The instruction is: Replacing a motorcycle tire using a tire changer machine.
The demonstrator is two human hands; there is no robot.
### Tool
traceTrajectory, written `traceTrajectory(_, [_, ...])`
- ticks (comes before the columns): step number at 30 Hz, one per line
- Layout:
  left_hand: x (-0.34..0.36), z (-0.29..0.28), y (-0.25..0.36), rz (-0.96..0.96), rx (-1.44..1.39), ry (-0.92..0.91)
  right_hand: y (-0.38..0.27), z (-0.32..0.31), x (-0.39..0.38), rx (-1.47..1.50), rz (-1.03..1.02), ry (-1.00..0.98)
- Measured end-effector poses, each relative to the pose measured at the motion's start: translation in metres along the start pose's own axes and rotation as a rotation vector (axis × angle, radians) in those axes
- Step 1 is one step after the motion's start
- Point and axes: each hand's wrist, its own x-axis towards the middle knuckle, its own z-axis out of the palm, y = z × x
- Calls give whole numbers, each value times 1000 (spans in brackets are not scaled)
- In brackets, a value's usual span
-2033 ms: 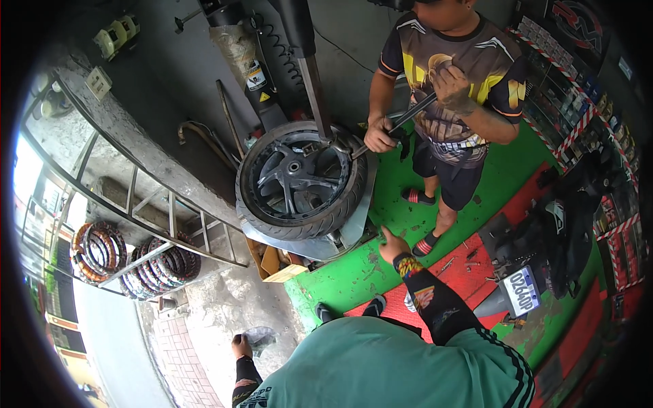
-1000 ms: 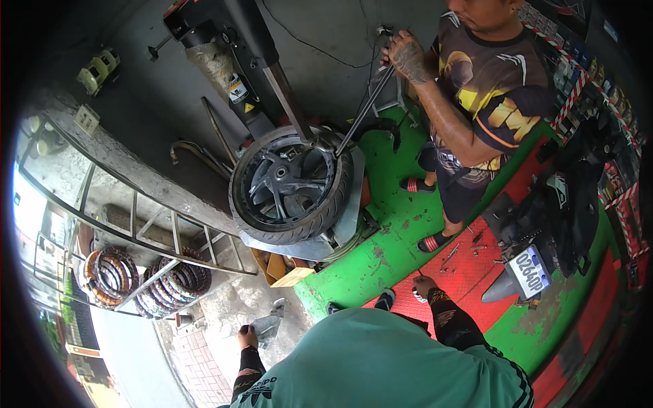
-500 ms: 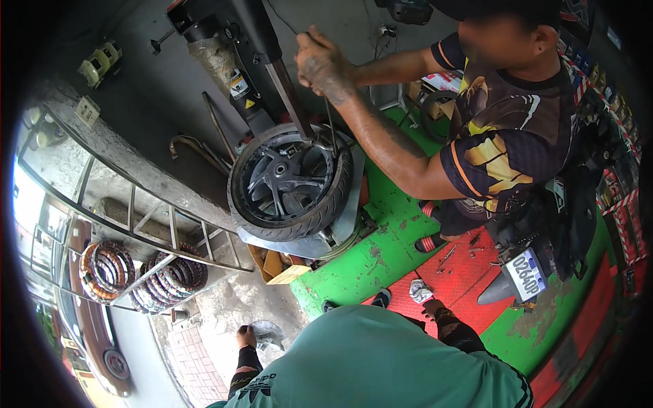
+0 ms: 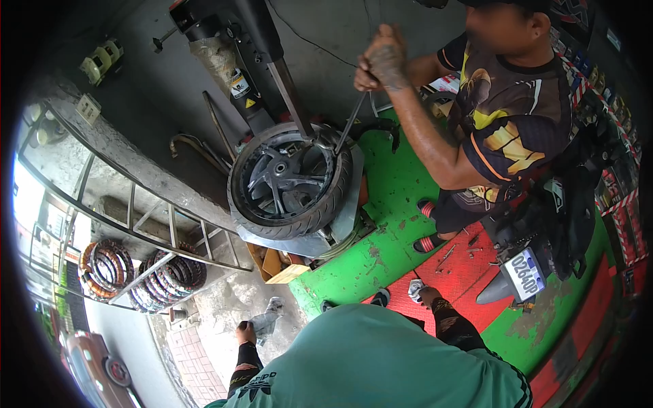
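Note:
Low at the left, my left hand is closed, with a thin grey crumpled sheet running from its fingers over the concrete; whether that is cloth or plastic I cannot tell. On the other side of my green shirt, my right hand is closed around a crumpled whitish rag, above the red floor. Ahead of me, a motorcycle wheel with its tire lies on a tire changer. A co-worker's hands grip a tire lever set at the wheel's rim.
The tire changer's column rises behind the wheel. A metal rack and several coiled tires stand left. A parked motorcycle's plate is at right. A cardboard box sits below the wheel.
The co-worker's hands have swung right, tilting the lever away from the column. My right hand has risen slightly with the rag. The grey sheet by my left hand has spread farther out.

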Motion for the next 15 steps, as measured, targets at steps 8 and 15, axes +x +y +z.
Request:
traceTrajectory(8, [-20, -2, -2, 21, -13, 58, 26, 12, 14, 107, 351, -200])
traceTrajectory(15, [-9, -5, 10, -23, 36, 22, 36, 16, 22, 101, 260, -234])
